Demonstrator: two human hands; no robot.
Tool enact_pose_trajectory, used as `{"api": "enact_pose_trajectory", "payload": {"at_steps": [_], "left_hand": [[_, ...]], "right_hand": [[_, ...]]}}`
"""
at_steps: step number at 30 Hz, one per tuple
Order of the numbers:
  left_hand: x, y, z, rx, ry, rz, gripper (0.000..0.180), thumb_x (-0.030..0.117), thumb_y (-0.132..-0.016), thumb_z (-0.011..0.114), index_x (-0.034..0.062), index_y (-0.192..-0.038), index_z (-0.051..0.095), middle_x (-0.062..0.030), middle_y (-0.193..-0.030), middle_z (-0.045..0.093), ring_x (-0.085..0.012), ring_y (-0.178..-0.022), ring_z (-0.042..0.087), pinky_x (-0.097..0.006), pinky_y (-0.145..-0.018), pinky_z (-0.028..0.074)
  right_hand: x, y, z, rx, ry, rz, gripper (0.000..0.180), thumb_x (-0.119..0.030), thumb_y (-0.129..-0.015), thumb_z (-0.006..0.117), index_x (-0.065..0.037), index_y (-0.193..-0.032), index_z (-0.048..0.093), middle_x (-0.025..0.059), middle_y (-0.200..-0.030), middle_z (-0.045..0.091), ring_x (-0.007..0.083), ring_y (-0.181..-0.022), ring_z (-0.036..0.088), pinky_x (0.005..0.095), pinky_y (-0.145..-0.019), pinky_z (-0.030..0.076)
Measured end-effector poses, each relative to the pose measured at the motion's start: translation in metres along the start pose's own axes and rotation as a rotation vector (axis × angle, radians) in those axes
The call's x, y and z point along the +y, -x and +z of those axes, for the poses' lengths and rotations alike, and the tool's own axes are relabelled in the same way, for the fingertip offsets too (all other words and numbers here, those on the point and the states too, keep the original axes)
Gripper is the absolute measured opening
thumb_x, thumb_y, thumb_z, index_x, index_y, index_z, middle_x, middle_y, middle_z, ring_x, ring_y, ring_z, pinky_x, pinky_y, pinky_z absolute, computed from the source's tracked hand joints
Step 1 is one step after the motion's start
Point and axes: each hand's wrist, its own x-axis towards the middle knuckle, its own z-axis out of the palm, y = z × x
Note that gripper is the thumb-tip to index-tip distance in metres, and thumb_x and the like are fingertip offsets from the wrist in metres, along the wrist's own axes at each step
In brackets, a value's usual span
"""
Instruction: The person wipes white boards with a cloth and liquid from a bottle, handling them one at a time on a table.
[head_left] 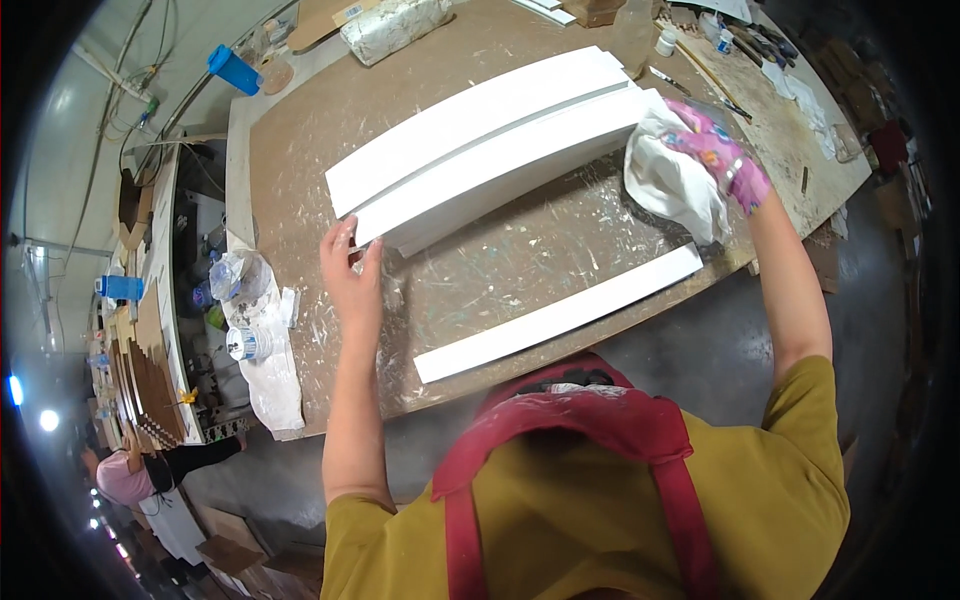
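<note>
Two long white boards lie side by side across the worktable, a far board (480, 120) and a thicker near board (510, 175) with a narrow gap between them. At the left end of the near board, my left hand (350, 265) is bare, its fingers and thumb closed about the corner. My right hand (715, 150) wears a pink patterned glove and grips a white cloth (672, 185). That cloth touches the near board's right end and hangs down in folds. Some of the gloved fingers are hidden or blurred. Closer to me, a thin white strip (560, 315) lies apart from both hands.
The paint-stained worktable (300, 130) carries a blue bottle (233, 70) and a white wrapped block (395, 30) at its far side. Brushes and sticks (705, 70) lie far right. A white tub (245, 343) stands on the left edge. Another person (130, 475) is at far left.
</note>
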Motion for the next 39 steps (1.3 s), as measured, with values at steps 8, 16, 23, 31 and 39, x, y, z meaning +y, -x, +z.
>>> {"api": "enact_pose_trajectory", "payload": {"at_steps": [8, 16, 23, 31, 39], "left_hand": [[0.029, 0.089, 0.031, -0.233, 0.124, -0.241, 0.052, 0.004, -0.071, 0.073, 0.0055, -0.121, 0.055, -0.0044, -0.113, 0.041, -0.0128, -0.085, 0.044, -0.023, -0.076, 0.042], [0.035, 0.087, 0.036, -0.468, 0.008, -0.237, 0.045, 0.010, -0.071, 0.074, 0.0012, -0.112, 0.057, -0.0101, -0.096, 0.057, -0.0146, -0.071, 0.051, -0.026, -0.065, 0.045], [0.045, 0.078, 0.051, -0.506, 0.048, -0.144, 0.047, 0.002, -0.069, 0.074, 0.0036, -0.113, 0.056, -0.0050, -0.101, 0.054, -0.0107, -0.071, 0.049, -0.023, -0.061, 0.042], [-0.015, 0.059, 0.075, -0.579, -0.054, 0.093, 0.047, 0.010, -0.067, 0.077, 0.0049, -0.110, 0.058, -0.0125, -0.105, 0.056, -0.0325, -0.094, 0.055, -0.037, -0.083, 0.045], [-0.027, 0.042, 0.076, -0.610, -0.067, 0.238, 0.058, 0.011, -0.065, 0.078, 0.0073, -0.118, 0.056, -0.0128, -0.103, 0.055, -0.0318, -0.098, 0.053, -0.039, -0.088, 0.042]], "right_hand": [[0.034, 0.055, -0.029, 0.149, 0.611, 0.009, 0.052, -0.008, -0.084, 0.055, -0.005, -0.135, 0.042, 0.0100, -0.119, 0.057, 0.0193, -0.107, 0.054, 0.0271, -0.097, 0.041], [-0.018, 0.063, -0.033, 0.253, 1.563, 0.111, 0.040, -0.007, -0.086, 0.052, -0.008, -0.126, 0.053, 0.0137, -0.114, 0.062, 0.0253, -0.102, 0.060, 0.0318, -0.092, 0.047], [0.045, 0.041, 0.213, -0.322, 1.402, -0.734, 0.024, -0.019, -0.083, 0.054, -0.012, -0.106, 0.059, 0.0090, -0.100, 0.062, 0.0215, -0.090, 0.061, 0.0365, -0.077, 0.052], [0.073, 0.017, 0.052, -0.016, 1.835, -0.088, 0.030, -0.005, -0.080, 0.052, -0.009, -0.109, 0.058, 0.0125, -0.097, 0.063, 0.0265, -0.086, 0.063, 0.0379, -0.072, 0.053], [0.088, 0.008, 0.100, -0.133, 1.979, -0.358, 0.024, -0.008, -0.087, 0.051, -0.014, -0.107, 0.061, 0.0082, -0.099, 0.066, 0.0206, -0.087, 0.066, 0.0327, -0.068, 0.057]]}}
